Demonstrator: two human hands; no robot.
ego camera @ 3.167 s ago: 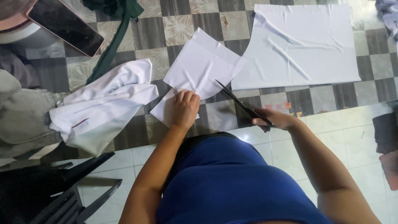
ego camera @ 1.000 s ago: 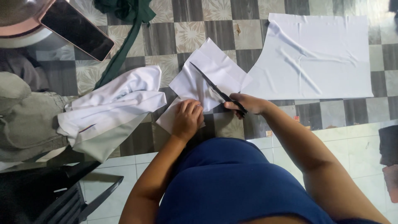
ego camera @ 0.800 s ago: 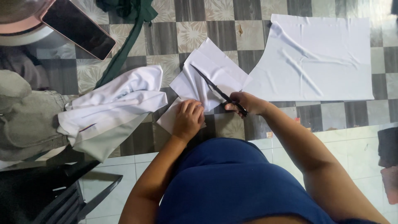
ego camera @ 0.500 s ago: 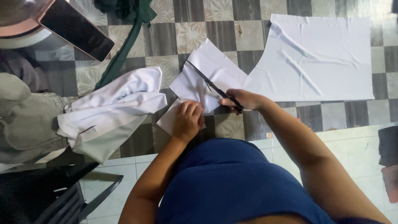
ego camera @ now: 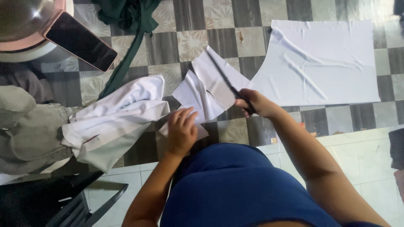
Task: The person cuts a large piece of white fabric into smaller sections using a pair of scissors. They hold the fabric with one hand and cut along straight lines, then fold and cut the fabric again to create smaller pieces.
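**Inspector:** While the left hand [ego camera: 182,131] lies flat, fingers together, on the near corner of the white piece [ego camera: 208,94] at frame centre, the right hand [ego camera: 257,103] is closed round the scissors [ego camera: 230,86]. Pressing down there keeps the cloth taut on the tiled floor [ego camera: 235,130], so the blades can run without dragging it.

**Assistant:** And the blades?

**Inspector:** They point toward the upper left, lying across the piece; whether they stand apart or closed I cannot tell. The piece's left part is rucked up beside the blades.

**Assistant:** Surroundings?

**Inspector:** A larger white panel [ego camera: 324,63] lies flat at upper right, just beside the piece. A bundle [ego camera: 113,122] of white cloth sits at centre left, a green cloth [ego camera: 126,17] at top, a phone [ego camera: 81,40] at upper left.

**Assistant:** Change from three seconds ago?

**Inspector:** Then the scissors were at the piece's lower right edge, with the right hand well out to the right. Now the hand is nearer centre and the blades reach far up the piece. The left hand has kept its hold.
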